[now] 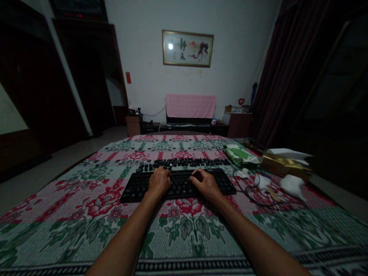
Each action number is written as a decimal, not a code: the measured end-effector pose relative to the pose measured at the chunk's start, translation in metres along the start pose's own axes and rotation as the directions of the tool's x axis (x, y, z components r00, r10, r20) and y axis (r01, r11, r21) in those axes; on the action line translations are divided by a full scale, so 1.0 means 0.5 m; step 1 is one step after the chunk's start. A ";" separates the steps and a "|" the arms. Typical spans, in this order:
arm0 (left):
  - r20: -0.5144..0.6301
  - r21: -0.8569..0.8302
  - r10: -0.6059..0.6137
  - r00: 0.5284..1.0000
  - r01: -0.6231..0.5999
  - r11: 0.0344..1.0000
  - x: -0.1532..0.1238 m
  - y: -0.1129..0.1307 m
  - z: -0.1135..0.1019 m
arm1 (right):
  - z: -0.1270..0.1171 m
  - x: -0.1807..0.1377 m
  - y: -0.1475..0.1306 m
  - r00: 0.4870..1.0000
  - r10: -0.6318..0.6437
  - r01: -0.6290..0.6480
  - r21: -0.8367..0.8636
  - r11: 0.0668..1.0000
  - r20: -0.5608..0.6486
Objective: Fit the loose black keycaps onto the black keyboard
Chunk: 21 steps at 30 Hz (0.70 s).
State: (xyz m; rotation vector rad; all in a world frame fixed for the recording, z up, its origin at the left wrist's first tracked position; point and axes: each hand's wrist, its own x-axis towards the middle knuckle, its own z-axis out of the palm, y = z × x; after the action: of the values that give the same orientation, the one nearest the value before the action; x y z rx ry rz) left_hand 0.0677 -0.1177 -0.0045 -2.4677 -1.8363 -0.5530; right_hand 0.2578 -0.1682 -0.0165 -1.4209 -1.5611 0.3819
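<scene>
A black keyboard lies on the flowered tablecloth, spanning the space before me. My left hand is over its left-centre part, fingers curled down and pressed together; anything in them is hidden. Over the right-centre part rests my right hand, its thumb and bent forefinger apart with a dark gap between them. Just beyond the keyboard's far edge, loose black keycaps are spread in a long band.
On the right lie a green-and-white packet, a gold tissue box, crumpled white tissues, a black cable and a small tan stick-like thing. The patterned tablecloth covers the table. A pink cloth hangs by the far wall.
</scene>
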 end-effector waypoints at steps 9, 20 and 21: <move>0.029 -0.046 0.065 0.997 -0.064 0.997 0.012 -0.025 -0.006 | -0.015 0.001 -0.014 0.996 -0.005 0.002 0.033 0.999 0.092; 0.034 -0.137 0.181 0.983 -0.175 0.975 0.025 -0.062 0.002 | -0.011 0.002 0.002 0.994 -0.039 0.036 0.028 0.999 0.102; 0.028 -0.141 0.184 0.982 -0.179 0.974 0.025 -0.062 0.003 | -0.011 0.002 0.004 0.994 -0.045 0.041 0.039 0.998 0.101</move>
State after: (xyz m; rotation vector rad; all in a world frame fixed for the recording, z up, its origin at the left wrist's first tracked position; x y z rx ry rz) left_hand 0.0422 -0.0960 -0.0083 -2.7188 -1.6124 -0.6442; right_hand 0.2635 -0.1686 -0.0149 -1.3557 -1.6559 0.4609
